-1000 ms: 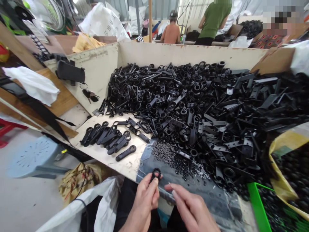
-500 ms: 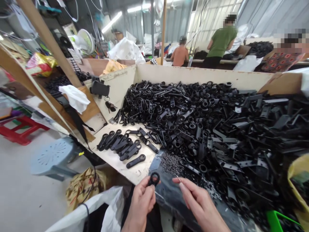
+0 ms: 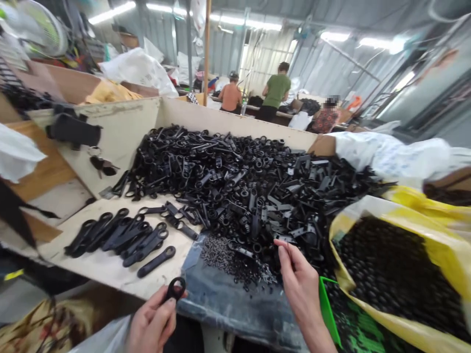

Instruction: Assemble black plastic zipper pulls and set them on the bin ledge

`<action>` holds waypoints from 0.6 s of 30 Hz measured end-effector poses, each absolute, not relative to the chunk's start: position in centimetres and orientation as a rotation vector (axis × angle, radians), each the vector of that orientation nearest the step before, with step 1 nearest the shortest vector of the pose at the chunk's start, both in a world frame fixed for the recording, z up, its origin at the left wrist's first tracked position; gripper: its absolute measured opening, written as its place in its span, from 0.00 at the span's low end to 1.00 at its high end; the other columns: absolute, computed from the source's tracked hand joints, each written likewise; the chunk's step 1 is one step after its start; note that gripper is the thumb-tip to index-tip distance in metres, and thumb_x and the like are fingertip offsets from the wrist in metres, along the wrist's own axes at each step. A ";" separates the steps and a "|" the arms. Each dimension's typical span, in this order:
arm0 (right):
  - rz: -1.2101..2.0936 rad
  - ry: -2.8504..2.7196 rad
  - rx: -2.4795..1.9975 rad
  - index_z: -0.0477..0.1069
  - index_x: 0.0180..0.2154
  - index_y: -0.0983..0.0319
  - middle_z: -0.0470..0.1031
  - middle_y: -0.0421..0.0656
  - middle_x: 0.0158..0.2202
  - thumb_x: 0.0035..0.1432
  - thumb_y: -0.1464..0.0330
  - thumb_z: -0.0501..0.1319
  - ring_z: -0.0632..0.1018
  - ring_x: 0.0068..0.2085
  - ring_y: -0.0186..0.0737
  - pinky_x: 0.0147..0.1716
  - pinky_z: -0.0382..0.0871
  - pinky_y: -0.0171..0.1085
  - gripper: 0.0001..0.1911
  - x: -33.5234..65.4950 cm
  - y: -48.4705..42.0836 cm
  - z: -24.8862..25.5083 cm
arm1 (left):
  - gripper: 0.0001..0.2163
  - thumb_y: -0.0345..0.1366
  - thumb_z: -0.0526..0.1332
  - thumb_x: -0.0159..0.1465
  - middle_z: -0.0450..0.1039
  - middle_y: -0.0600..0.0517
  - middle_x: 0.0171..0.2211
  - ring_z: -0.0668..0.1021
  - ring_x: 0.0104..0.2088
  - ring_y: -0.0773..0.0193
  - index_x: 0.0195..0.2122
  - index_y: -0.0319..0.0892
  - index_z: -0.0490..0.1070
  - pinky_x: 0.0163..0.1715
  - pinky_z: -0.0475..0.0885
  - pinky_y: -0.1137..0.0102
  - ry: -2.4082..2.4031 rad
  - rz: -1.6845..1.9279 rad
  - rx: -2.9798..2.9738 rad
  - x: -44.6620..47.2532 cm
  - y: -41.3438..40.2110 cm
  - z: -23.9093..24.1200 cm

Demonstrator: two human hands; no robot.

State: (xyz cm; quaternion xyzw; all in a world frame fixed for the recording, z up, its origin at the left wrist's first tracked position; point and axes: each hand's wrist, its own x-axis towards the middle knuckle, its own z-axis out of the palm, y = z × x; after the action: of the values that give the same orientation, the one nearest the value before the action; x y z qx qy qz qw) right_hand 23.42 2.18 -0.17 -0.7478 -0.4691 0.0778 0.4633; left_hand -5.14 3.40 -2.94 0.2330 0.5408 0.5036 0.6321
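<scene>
My left hand [image 3: 153, 319], low and left of centre, pinches a black ring-ended plastic piece [image 3: 170, 289]. Its ring stands up above the thumb; the palm and fingers hide the rest. My right hand [image 3: 299, 277] hovers over the near edge of the black parts heap [image 3: 206, 171], thumb and fingertips pressed together. Whatever may be between those fingertips is too small to make out. Left of it, small grey pins [image 3: 217, 252] lie in a patch on the dark sheet [image 3: 235, 306]. Several black ring-ended handles [image 3: 156, 262] lie in a row on the pale board.
A yellow-and-white sack [image 3: 340, 274] of small black pieces stands at right, beside a green tray [image 3: 328, 309]. Pale panels [image 3: 235, 122] wall the bench. Keys [image 3: 103, 165] hang on the left panel. Several people work at the back, one in a green shirt [image 3: 276, 90].
The view has swung right, bringing the yellow sack into sight. My right hand has moved away from my left, rightward and forward to the heap. My left hand still holds the ring-ended piece.
</scene>
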 end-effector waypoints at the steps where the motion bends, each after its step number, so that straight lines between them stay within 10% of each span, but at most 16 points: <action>1: 0.115 -1.176 -1.838 0.77 0.48 0.62 0.74 0.41 0.30 0.70 0.56 0.52 0.73 0.29 0.39 0.31 0.68 0.35 0.21 23.8 2.2 0.2 | 0.18 0.44 0.74 0.48 0.52 0.64 0.12 0.53 0.16 0.76 0.32 0.37 0.76 0.18 0.51 0.78 1.221 1.165 0.509 -4.5 3.6 -2.7; 8: -0.151 -1.443 -1.996 0.77 0.51 0.57 0.74 0.45 0.43 0.68 0.59 0.55 0.78 0.34 0.39 0.33 0.71 0.35 0.17 25.1 3.1 1.7 | 0.17 0.47 0.72 0.53 0.51 0.65 0.12 0.51 0.14 0.76 0.35 0.40 0.75 0.15 0.50 0.79 1.137 1.138 0.511 -0.2 5.4 -0.3; 18: -0.094 -1.594 -2.244 0.78 0.41 0.56 0.78 0.41 0.38 0.65 0.68 0.60 0.81 0.36 0.41 0.29 0.64 0.34 0.08 27.4 3.6 1.3 | 0.23 0.53 0.75 0.47 0.77 0.53 0.30 0.73 0.31 0.61 0.39 0.45 0.77 0.30 0.69 0.73 1.232 1.135 0.805 1.3 6.3 -1.6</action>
State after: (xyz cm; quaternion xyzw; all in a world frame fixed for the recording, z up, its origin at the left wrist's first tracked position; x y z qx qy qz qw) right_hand 27.45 3.56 1.31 -0.7996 -0.5679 -0.0335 0.1925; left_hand 1.33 6.28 -1.63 0.3469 0.5311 0.4892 0.5986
